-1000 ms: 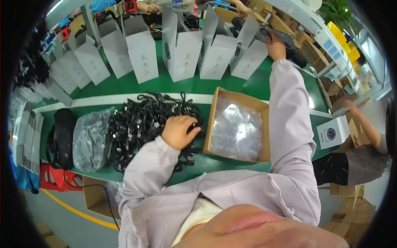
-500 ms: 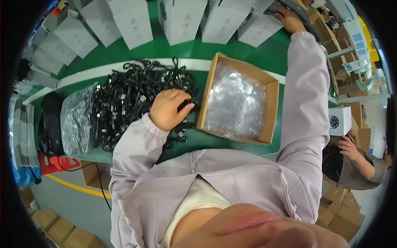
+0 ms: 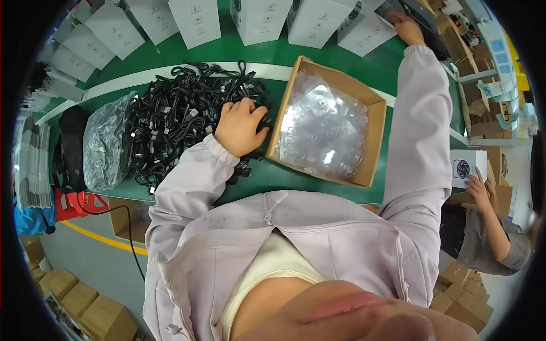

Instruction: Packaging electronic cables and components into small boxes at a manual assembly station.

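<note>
My left hand (image 3: 241,131) over cables (image 3: 173,116), fingers loosely spread; right hand (image 3: 409,30) at black item (image 3: 430,28), grip I can't tell; boxes (image 3: 193,35) bear small print (image 3: 196,20)

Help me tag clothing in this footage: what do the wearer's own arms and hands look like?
Both arms wear long, loose, creased sleeves in pale lilac-grey, plain with no print that I can make out. They end in gathered cuffs at the wrists. The left hand and right hand are both bare, with no gloves; no watch or bracelet shows.
</note>
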{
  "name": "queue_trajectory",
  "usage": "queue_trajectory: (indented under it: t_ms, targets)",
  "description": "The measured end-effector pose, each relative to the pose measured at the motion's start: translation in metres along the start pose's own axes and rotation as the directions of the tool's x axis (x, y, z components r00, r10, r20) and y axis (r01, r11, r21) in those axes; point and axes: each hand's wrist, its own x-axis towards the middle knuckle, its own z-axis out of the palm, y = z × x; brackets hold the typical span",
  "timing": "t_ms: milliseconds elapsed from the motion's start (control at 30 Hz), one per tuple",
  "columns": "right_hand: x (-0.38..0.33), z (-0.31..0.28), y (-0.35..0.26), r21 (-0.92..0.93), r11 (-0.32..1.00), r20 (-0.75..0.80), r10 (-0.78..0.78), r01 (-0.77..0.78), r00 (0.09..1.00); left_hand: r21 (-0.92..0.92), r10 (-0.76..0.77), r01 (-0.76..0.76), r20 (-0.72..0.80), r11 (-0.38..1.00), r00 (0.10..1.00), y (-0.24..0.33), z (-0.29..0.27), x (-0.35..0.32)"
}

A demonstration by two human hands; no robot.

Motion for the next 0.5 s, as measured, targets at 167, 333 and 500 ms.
queue_trajectory:
  t_ms: [167,333,500]
  targets:
    - [0.004,0.017,0.03,-0.243,0.97,0.014,0.037,-0.032,0.999,-0.037,-0.049,0.049,-0.003,0.998,0.999,-0.001,0.01,0.004]
    - [-0.038,-0.042,-0.086,-0.104,0.976,-0.509,0.112,-0.19,0.853,-0.14,0.029,-0.087,-0.374,0.986,0.927,-0.011,0.009,0.007]
    - [-0.13,-0.019,-0.2,0.235,0.94,-0.074,-0.238,0.249,0.968,-0.666,-0.164,-0.03,-0.226,0.745,0.96,-0.026,0.015,0.004]
